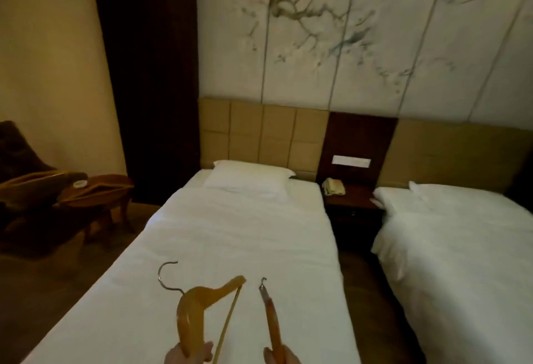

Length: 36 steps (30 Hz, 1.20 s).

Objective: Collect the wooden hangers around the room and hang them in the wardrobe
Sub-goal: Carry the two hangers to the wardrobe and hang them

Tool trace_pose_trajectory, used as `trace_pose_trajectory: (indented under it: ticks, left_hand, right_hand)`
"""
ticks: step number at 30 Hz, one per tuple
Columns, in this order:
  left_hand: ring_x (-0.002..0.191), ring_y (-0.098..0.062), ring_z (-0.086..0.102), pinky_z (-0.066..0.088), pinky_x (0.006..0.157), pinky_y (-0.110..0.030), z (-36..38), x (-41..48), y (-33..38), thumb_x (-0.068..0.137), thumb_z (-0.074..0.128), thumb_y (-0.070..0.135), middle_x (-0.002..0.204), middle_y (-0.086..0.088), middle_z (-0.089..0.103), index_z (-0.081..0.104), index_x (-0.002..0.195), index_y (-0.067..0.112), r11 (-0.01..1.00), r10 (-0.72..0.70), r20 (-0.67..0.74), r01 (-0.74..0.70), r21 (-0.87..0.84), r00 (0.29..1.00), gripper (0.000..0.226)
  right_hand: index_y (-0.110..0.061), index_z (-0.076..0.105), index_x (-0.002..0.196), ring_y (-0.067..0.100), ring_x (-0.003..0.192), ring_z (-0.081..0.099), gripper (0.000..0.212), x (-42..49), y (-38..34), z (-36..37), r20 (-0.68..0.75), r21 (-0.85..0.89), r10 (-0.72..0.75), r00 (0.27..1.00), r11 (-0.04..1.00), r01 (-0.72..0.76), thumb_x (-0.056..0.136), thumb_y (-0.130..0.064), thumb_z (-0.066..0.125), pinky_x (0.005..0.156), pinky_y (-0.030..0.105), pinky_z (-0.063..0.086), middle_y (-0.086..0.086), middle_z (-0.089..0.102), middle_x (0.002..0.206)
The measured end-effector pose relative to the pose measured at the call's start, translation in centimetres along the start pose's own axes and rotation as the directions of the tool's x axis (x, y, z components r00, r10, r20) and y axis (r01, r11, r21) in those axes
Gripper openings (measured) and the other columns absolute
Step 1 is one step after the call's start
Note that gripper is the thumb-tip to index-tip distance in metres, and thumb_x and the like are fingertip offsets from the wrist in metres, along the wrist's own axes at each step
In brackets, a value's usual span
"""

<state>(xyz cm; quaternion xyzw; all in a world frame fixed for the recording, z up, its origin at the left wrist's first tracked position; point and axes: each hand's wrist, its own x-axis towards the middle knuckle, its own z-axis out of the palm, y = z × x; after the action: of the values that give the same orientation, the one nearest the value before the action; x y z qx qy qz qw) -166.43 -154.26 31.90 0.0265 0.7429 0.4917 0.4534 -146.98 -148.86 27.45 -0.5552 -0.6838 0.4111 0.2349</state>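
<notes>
Though cropped by the lower edge, clearly curled: fingers (pixel 206 349) of left hand (pixel 187 354) wrapped round one arm-end of first wooden hanger (pixel 199 300); right hand (pixel 279 357) gripping lower part of second wooden hanger (pixel 271 324), seen edge-on. Both held above foot of near bed (pixel 230 231), metal hooks toward its pillow (pixel 248 176), well apart from each other. Left of near bed: armchair (pixel 26 190), small table (pixel 109 187). Right of it: nightstand (pixel 352 203) with telephone (pixel 333 186), then second bed (pixel 461 248). No wardrobe in view. Risks, as judged: grips far down from the hooks, so long levers, apt to twist or slip loose on turning; open hooks free to snag the sheet, or lock together if swung close.
</notes>
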Motion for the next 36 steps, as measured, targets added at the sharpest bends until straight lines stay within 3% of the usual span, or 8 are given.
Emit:
trace_pose_trajectory:
  ticks: [2,8,12,16,22,27,34,36]
  left_hand:
    - [0.055,-0.03,0.048,0.041,0.064,-0.037,1.6,-2.5,1.0,0.084,0.063,-0.008,0.067,-0.017,0.059,0.062,0.077,-0.009,0.993,0.046,0.064,-0.052,0.106,0.997,0.007]
    - [0.059,-0.033,0.06,0.051,0.066,-0.038,3.1,-8.9,-1.2,0.082,0.072,0.007,0.067,-0.022,0.068,0.065,0.081,-0.013,0.959,0.214,0.215,-0.247,0.139,0.953,0.021]
    - [0.054,-0.029,0.052,0.044,0.053,-0.031,3.6,-10.6,-2.3,0.084,0.068,0.0,0.066,-0.02,0.061,0.061,0.079,-0.014,0.956,0.195,0.28,-0.246,0.16,0.94,0.016]
    - [0.054,-0.029,0.055,0.047,0.055,-0.031,4.2,-12.5,-2.9,0.086,0.066,0.003,0.068,-0.021,0.062,0.062,0.089,-0.015,0.921,0.259,0.357,-0.341,0.189,0.898,0.018]
    - [0.073,-0.029,0.067,0.057,0.072,-0.039,8.8,-19.4,1.3,0.092,0.061,0.016,0.086,-0.02,0.067,0.057,0.104,-0.003,0.774,0.416,0.651,-0.623,0.115,0.636,0.023]
    - [0.064,-0.025,0.068,0.057,0.06,-0.032,14.6,-29.3,2.7,0.093,0.059,0.024,0.075,-0.015,0.066,0.055,0.094,0.008,0.66,0.39,0.842,-0.751,0.026,0.372,0.017]
    - [0.053,-0.025,0.064,0.055,0.051,-0.033,20.5,-41.8,-5.3,0.087,0.066,0.022,0.077,-0.018,0.063,0.058,0.101,0.0,0.704,0.228,0.952,-0.71,-0.018,0.203,0.027]
    - [0.048,-0.025,0.063,0.051,0.047,-0.03,21.7,-45.4,-8.2,0.086,0.068,0.019,0.073,-0.018,0.062,0.059,0.097,-0.003,0.713,0.191,0.97,-0.701,-0.029,0.153,0.027]
  right_hand:
    - [-0.025,0.055,0.074,0.006,0.071,0.06,0.02,-2.1,-1.8,-2.8,0.1,0.105,0.087,0.991,0.99,-0.097,0.086,-0.036,0.066,0.065,0.005,0.041,-0.007,0.059,0.071]
    - [-0.016,0.06,0.092,0.008,0.054,0.054,0.023,-7.4,-3.4,-7.7,-0.055,0.327,0.225,0.973,0.925,-0.195,0.094,-0.037,0.052,0.045,0.018,0.044,0.002,0.058,0.077]
    - [-0.02,0.059,0.101,0.011,0.056,0.056,0.024,-10.3,-2.4,-8.4,-0.112,0.396,0.314,0.943,0.884,-0.248,0.094,-0.041,0.051,0.049,0.021,0.049,0.002,0.058,0.079]
    - [-0.019,0.058,0.106,0.009,0.056,0.055,0.028,-12.4,-2.4,-9.3,-0.144,0.425,0.354,0.924,0.865,-0.265,0.094,-0.042,0.051,0.052,0.018,0.049,0.0,0.056,0.078]
    - [-0.017,0.055,0.085,0.01,0.045,0.045,0.023,-15.3,-4.6,-18.6,-0.311,0.537,0.324,0.894,0.835,-0.116,0.095,-0.038,0.052,0.044,0.023,0.04,-0.002,0.048,0.059]
    - [-0.015,0.059,0.094,0.01,0.044,0.045,0.024,-20.8,-5.7,-26.7,-0.459,0.582,0.382,0.802,0.811,-0.054,0.097,-0.037,0.05,0.046,0.023,0.041,-0.002,0.05,0.058]
    - [-0.012,0.057,0.093,0.008,0.047,0.049,0.02,-35.4,-0.8,-34.7,-0.61,0.604,0.424,0.67,0.796,0.046,0.097,-0.031,0.052,0.05,0.022,0.045,-0.002,0.052,0.059]
    - [-0.01,0.054,0.081,0.008,0.044,0.047,0.021,-40.3,0.8,-37.4,-0.626,0.61,0.444,0.641,0.791,0.048,0.096,-0.025,0.054,0.045,0.021,0.043,-0.003,0.05,0.053]
